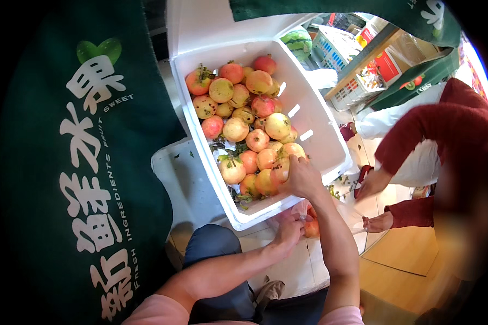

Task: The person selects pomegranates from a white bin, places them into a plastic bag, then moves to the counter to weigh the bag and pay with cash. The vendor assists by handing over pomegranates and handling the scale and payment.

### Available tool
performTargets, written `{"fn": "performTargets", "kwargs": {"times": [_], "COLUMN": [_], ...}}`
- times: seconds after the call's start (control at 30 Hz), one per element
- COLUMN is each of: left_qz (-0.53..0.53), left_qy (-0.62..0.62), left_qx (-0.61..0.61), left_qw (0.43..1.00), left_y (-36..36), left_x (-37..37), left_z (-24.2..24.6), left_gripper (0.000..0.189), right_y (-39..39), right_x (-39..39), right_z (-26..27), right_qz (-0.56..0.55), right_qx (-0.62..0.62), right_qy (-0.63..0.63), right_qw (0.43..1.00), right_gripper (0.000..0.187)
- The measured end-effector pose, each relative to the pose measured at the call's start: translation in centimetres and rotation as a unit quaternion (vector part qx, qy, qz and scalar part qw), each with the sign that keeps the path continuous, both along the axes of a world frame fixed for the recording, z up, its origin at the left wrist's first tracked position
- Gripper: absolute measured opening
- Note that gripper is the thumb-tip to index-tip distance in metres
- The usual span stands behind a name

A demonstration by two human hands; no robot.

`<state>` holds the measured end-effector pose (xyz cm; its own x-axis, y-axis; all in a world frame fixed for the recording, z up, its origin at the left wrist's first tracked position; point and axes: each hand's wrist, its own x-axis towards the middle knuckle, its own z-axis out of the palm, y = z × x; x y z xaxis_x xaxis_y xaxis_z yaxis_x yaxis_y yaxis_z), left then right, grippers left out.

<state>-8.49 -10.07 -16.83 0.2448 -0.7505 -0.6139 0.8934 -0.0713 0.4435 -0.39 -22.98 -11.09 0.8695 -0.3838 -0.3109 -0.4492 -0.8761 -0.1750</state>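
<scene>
A white foam box (329, 140) with a raised lid stands before me, holding many red and yellow pomegranates (236, 95), some with leaves. At the box's near right corner, my right hand (305, 174) grips a pomegranate (280, 170). Just outside the near wall, my left hand (288, 231) holds the edge of a thin clear plastic bag (299, 209). Reddish fruit (311, 228) shows in the bag, partly behind my right forearm. The fingertips of my right hand are partly hidden by the fruit.
A person in a dark red top (415, 122) reaches in from the right, hands near the clear plastic. Green cloth with printed writing (93, 183) hangs at left. Plastic baskets (333, 48) and a watermelon (299, 42) lie beyond the box. Leaf scraps dot the tiled floor (268, 260).
</scene>
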Motion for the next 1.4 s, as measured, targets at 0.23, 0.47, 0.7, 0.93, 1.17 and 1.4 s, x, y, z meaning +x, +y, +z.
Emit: {"fn": "performTargets", "kwargs": {"times": [0.23, 0.47, 0.7, 0.93, 1.17, 1.4], "left_qz": [0.03, -0.006, -0.026, -0.246, -0.259, -0.273], "left_qy": [0.004, -0.008, -0.108, -0.788, -0.851, -0.822], "left_qx": [0.032, 0.016, -0.01, 0.095, -0.032, 0.118], "left_qw": [0.999, 1.0, 0.994, 0.556, 0.456, 0.486], "left_y": [-0.7, -0.1, -2.3, -7.3, -2.6, 3.4], "left_x": [0.3, -0.4, -2.2, -10.4, -10.4, -2.4], "left_z": [2.1, 2.2, 3.4, 0.7, 5.1, 10.7], "left_gripper": [0.018, 0.012, 0.014, 0.016, 0.019, 0.022], "right_y": [2.2, -2.8, -6.4, -4.4, -7.2, -5.3], "right_x": [-11.4, -28.6, -29.7, -25.0, -28.4, -28.5], "right_z": [1.9, -6.8, -6.5, -4.0, -4.3, 0.0], "right_qz": [-0.092, -0.669, -0.489, -0.415, -0.39, -0.501], "right_qx": [0.023, 0.148, 0.376, 0.658, 0.709, 0.552], "right_qy": [-0.269, -0.425, -0.311, -0.205, -0.249, -0.25], "right_qw": [0.959, 0.591, 0.723, 0.594, 0.532, 0.618], "right_gripper": [0.039, 0.055, 0.034, 0.035, 0.029, 0.028]}}
